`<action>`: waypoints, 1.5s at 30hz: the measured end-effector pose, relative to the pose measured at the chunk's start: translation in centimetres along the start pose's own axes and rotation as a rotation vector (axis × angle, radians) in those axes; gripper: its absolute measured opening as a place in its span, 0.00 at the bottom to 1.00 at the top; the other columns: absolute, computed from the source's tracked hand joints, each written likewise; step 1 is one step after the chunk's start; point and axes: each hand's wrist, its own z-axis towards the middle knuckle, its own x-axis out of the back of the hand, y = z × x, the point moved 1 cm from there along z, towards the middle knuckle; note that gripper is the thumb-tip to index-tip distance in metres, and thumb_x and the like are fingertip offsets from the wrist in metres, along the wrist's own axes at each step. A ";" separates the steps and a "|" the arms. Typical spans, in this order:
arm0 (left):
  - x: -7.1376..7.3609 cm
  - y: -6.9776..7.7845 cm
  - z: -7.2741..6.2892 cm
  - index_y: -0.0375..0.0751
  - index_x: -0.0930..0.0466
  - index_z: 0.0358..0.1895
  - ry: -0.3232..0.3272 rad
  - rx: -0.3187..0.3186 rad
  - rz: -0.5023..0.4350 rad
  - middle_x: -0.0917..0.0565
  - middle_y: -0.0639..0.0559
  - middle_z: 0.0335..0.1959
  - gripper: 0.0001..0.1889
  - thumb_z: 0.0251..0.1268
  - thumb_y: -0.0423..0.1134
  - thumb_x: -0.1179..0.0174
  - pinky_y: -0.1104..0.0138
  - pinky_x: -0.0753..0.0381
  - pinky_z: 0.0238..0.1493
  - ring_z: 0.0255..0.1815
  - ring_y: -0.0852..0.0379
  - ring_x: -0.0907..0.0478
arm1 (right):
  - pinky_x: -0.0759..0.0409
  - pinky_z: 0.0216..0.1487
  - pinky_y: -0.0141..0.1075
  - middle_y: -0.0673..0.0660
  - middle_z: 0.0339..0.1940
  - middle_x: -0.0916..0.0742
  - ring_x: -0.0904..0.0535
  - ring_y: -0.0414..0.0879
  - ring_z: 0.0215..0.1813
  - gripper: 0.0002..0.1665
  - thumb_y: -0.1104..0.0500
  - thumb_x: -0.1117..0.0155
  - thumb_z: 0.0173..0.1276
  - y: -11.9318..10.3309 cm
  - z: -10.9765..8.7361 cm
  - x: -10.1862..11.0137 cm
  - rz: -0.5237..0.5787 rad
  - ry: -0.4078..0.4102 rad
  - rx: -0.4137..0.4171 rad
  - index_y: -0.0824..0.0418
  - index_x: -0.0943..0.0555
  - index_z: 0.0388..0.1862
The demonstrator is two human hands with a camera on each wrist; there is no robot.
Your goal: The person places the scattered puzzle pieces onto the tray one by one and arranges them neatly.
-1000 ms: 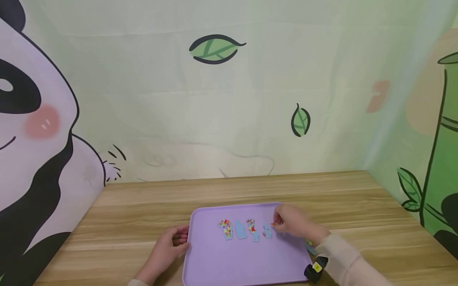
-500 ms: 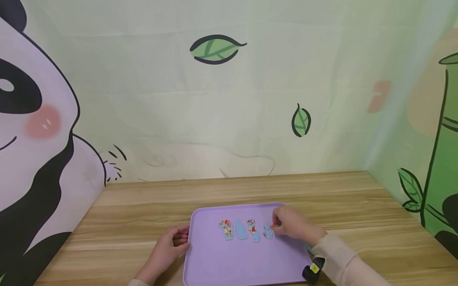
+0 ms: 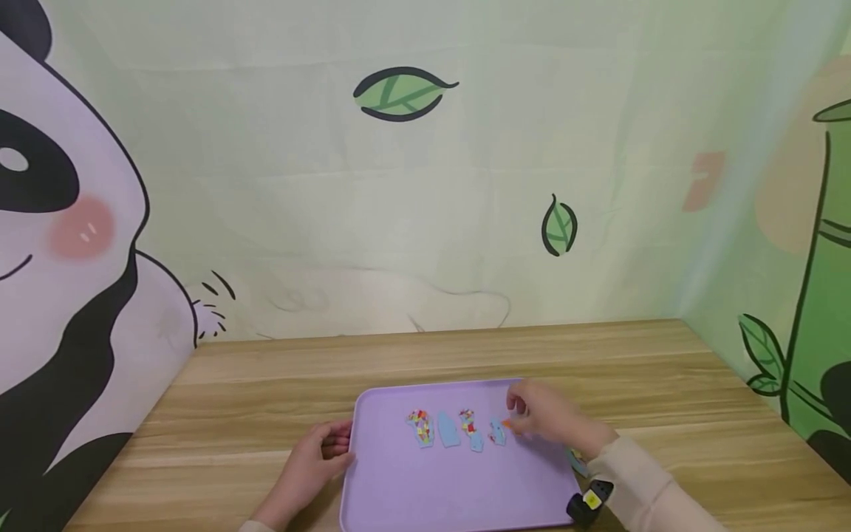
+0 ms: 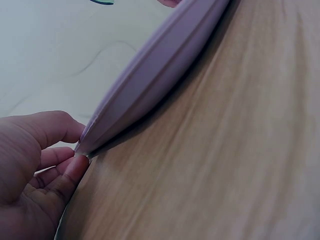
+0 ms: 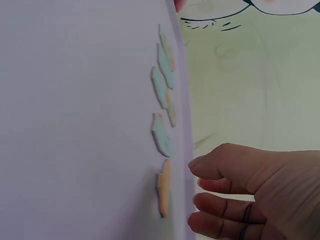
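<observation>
On the lilac tray, puzzle pieces lie in a row: a colourful-patterned piece, a plain pale blue piece, a longer partly patterned one and a small bluish piece. My right hand hovers by the tray's far right part, fingers loosely bent. Beside its fingertips lies an orange piece; the right wrist view shows it on the tray, apart from the fingers. My left hand rests against the tray's left edge, its fingertips touching the outer rim.
The tray lies on a wooden table. Beyond its right edge another puzzle piece is partly hidden by the right forearm. A black wrist camera overlaps the tray's near right corner. A printed cloth backdrop rises behind the table.
My right hand's fingertips have spread apart and let go of the orange piece, which now lies right of the small bluish piece. The left hand has stayed at the tray's edge.
</observation>
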 end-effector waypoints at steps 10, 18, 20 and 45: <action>0.1 -0.1 0.1 0.24 0.25 0.55 0.003 0.015 -0.008 0.18 0.40 0.43 0.24 0.51 0.21 0.35 0.73 0.16 0.45 0.44 0.54 0.20 | 0.27 0.30 0.28 0.53 0.29 0.18 0.27 0.40 0.30 0.08 0.63 0.31 0.57 0.4 -0.5 2.1 -0.019 0.038 0.052 0.63 0.20 0.34; 0.1 -0.2 0.2 0.25 0.25 0.55 0.009 0.020 -0.002 0.18 0.41 0.43 0.24 0.51 0.21 0.35 0.71 0.16 0.45 0.44 0.53 0.20 | 0.27 0.28 0.26 0.53 0.30 0.17 0.28 0.37 0.29 0.08 0.64 0.32 0.58 0.7 -1.2 3.7 -0.001 0.059 0.073 0.65 0.20 0.35; 0.1 -0.2 0.2 0.25 0.25 0.55 0.009 0.021 -0.001 0.18 0.41 0.43 0.24 0.51 0.21 0.35 0.71 0.16 0.45 0.44 0.53 0.20 | 0.27 0.27 0.26 0.54 0.31 0.17 0.28 0.37 0.29 0.08 0.64 0.31 0.57 0.8 -1.4 4.0 -0.007 0.064 0.072 0.65 0.19 0.35; 0.0 -0.5 0.2 0.24 0.26 0.56 -0.015 0.004 -0.011 0.18 0.40 0.44 0.24 0.52 0.22 0.35 0.74 0.17 0.45 0.45 0.54 0.20 | 0.18 0.33 0.35 0.55 0.34 0.15 0.22 0.41 0.33 0.11 0.64 0.31 0.56 3.4 -3.8 4.5 0.008 0.103 0.088 0.66 0.19 0.38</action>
